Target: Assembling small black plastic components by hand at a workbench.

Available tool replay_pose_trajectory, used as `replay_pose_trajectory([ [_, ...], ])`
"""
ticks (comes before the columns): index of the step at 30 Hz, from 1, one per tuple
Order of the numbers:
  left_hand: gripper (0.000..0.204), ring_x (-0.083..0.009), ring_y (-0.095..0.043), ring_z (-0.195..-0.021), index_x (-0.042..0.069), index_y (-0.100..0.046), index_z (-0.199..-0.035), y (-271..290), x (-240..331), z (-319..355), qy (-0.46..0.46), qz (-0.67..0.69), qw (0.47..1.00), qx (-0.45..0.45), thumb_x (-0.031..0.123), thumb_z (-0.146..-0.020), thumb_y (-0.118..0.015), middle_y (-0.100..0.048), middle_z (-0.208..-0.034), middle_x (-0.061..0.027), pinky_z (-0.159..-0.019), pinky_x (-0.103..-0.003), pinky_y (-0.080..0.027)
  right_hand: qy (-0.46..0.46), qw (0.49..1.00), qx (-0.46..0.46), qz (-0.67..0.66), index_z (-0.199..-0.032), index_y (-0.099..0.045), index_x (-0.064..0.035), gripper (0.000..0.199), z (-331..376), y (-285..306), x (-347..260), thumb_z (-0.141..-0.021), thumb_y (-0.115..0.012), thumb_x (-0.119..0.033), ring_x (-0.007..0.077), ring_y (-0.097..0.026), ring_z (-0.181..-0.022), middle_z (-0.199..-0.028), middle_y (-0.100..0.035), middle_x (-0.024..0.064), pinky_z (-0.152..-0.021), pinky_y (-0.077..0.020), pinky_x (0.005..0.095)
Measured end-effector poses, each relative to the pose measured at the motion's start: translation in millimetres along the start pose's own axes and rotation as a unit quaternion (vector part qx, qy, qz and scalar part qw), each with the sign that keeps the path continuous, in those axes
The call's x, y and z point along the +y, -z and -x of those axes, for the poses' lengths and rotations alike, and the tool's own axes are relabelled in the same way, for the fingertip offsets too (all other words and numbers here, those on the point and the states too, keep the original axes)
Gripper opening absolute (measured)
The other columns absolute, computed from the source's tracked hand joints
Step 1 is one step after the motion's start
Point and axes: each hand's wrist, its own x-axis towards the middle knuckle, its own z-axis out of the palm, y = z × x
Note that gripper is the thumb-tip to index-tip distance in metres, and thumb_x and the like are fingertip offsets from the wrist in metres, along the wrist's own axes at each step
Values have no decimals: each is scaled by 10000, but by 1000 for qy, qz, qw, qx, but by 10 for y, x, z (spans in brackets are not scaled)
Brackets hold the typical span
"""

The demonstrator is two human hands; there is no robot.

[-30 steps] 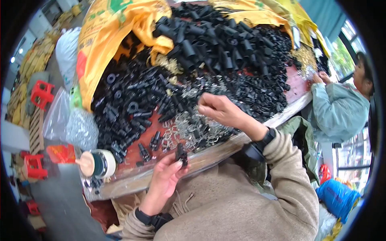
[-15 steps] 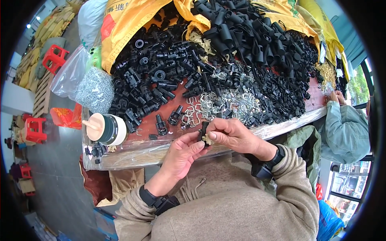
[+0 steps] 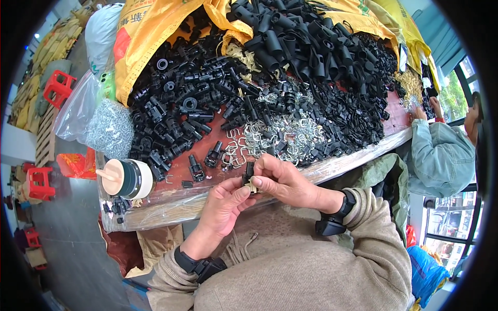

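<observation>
Just past the table's near edge, both hands meet around a small black plastic part (image 3: pixel 249 171). My left hand (image 3: pixel 224 206) pinches it from the left with thumb and fingers. A pale cream piece (image 3: pixel 252 188) shows at its lower end, where my right hand (image 3: pixel 284 184) has thumb and forefinger closed; whether it is fixed to the part I cannot tell. Two similar black parts, one a black clip-like housing (image 3: pixel 196 168), lie on the red tabletop beyond. Bent metal hooks (image 3: pixel 254 142) are heaped just behind my hands.
A heap of black plastic housings (image 3: pixel 176 98) spreads at the left, black tubes (image 3: pixel 290 41) at the back. A lidded cup (image 3: pixel 124 179) stands at the left corner beside a bag of screws (image 3: pixel 110 130). A co-worker's sleeve (image 3: pixel 441 155) is at the right.
The whole view has shifted, so the table sits farther left. My hands stay together on the black part, and the pale piece shows more plainly between the fingertips.
</observation>
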Motion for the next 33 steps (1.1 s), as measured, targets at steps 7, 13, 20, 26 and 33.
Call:
replay_pose_trajectory([
  [7,249,-174,-614,-749,-1,-550,-990,-35,21,5,19,-31,999,13,118,-781,-611,-605,-883,-74,-653,-225,-511,-20,999,-8,-37,-779,-438,-29,183,-21,47,-26,-853,-524,-173,62,-404,-564,-627,-441,2,-479,-366,236],
  [13,281,-180,-616,-728,-2,-543,-983,-44,15,-13,23,-69,997,28,178,-781,-615,-612,-847,-117,-629,-235,-515,-33,998,-53,-3,-765,-438,-35,232,-71,145,-46,-862,-515,-230,23,-327,-565,-629,-386,-54,-467,-289,198],
  [20,270,-168,-614,-713,-10,-549,-976,-59,28,-6,26,-55,998,18,154,-775,-623,-613,-834,-79,-612,-218,-509,-21,997,-61,46,-758,-447,-33,243,-112,167,-64,-860,-518,-242,27,-317,-565,-620,-382,-55,-465,-277,199],
  [26,253,-167,-614,-704,-4,-553,-940,-25,33,-4,30,-38,999,10,193,-790,-606,-613,-829,-88,-595,-218,-508,-21,1000,-21,0,-758,-447,-42,237,-79,46,-39,-869,-503,-243,17,-319,-568,-626,-386,-62,-463,-273,192],
  [33,244,-164,-614,-689,6,-556,-898,-18,39,0,38,-26,999,8,229,-804,-587,-611,-815,-92,-579,-215,-506,-109,984,7,-143,-759,-439,-62,212,-46,5,-96,-880,-483,-229,-8,-327,-573,-643,-402,-73,-461,-268,168],
])
